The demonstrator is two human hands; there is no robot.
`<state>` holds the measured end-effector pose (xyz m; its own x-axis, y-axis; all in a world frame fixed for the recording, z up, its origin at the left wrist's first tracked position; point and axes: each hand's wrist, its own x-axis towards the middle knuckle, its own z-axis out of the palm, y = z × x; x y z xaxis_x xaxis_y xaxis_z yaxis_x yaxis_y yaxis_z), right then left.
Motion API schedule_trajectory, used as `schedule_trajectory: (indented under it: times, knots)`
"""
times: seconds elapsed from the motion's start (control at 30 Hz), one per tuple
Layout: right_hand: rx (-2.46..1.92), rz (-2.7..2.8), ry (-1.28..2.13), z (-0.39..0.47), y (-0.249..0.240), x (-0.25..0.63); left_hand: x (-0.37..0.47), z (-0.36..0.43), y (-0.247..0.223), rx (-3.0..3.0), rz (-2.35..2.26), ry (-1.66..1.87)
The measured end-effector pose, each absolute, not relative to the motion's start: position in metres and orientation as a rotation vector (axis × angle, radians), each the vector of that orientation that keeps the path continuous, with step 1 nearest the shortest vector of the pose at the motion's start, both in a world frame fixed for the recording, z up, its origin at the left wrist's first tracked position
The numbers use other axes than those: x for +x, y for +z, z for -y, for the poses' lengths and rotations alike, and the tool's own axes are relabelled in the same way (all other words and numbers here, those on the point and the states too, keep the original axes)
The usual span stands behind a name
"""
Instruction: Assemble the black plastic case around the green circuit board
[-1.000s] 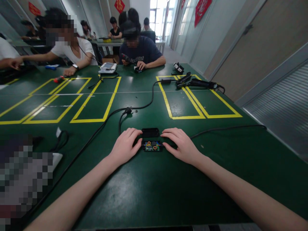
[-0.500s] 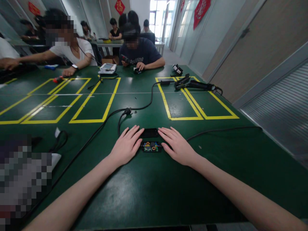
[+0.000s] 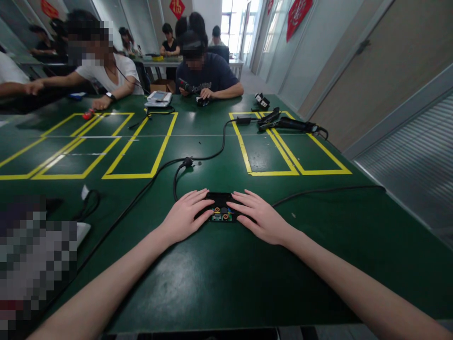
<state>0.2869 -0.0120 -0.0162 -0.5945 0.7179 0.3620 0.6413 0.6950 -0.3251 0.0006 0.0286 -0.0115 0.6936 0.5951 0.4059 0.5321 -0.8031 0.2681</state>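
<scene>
A black casing half with a green circuit board [image 3: 221, 216] in it lies on the green table, its copper coils facing up. Right behind it is the other black casing half [image 3: 220, 197], an empty shell with no visible gap between the two. My left hand [image 3: 187, 213] lies along their left ends with fingers stretched. At the right ends, my right hand [image 3: 260, 215] rests the same way, fingers spread. Fingertips of both hands overlap the ends of the parts. Black cables run out from beneath or behind each hand.
A power plug [image 3: 187, 162] on a black cable lies behind my left hand. Yellow tape outlines [image 3: 274, 174] mark the table. A black hair-straightener-like tool [image 3: 283, 123] lies back right. A blurred stack [image 3: 35, 264] is at near left. Co-workers [image 3: 208, 75] sit across the table.
The empty shell has come nearer, up against the casing half with the board. My fingers have shifted inward over both parts. A co-worker's hand at far left has moved.
</scene>
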Motion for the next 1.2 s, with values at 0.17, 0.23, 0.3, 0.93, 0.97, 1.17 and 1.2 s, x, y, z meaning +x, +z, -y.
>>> schedule_trajectory:
  times: [0.17, 0.23, 0.3, 0.93, 0.97, 1.17, 1.2]
  knots:
    - [-0.989, 2.237, 0.362, 0.0158, -0.0087, 0.2866, 0.0002, -0.0252, -0.0106, 2.711, -0.872, 0.891]
    - [-0.984, 2.184, 0.423, 0.017, -0.0071, 0.2863, 0.0003, -0.0235, -0.0104, 2.662, -0.865, 0.88]
    - [-0.988, 2.164, 0.458, 0.0177, -0.0073, 0.286, 0.0002, -0.022, -0.0106, 2.602, -0.89, 0.853]
    - [-0.98, 2.116, 0.521, 0.0178, -0.0094, 0.2854, 0.0004, -0.0213, -0.0123, 2.423, -0.971, 0.681]
    - [-0.969, 2.12, 0.519, 0.0181, -0.0087, 0.2856, 0.0005, -0.0211, -0.012, 2.405, -0.969, 0.683]
    - [-0.914, 2.118, 0.537, 0.0189, -0.0072, 0.2861, 0.0006, -0.0206, -0.0096, 2.363, -0.917, 0.725]
    - [-0.918, 2.116, 0.54, 0.019, -0.0074, 0.2861, 0.0006, -0.0205, -0.009, 2.364, -0.911, 0.73]
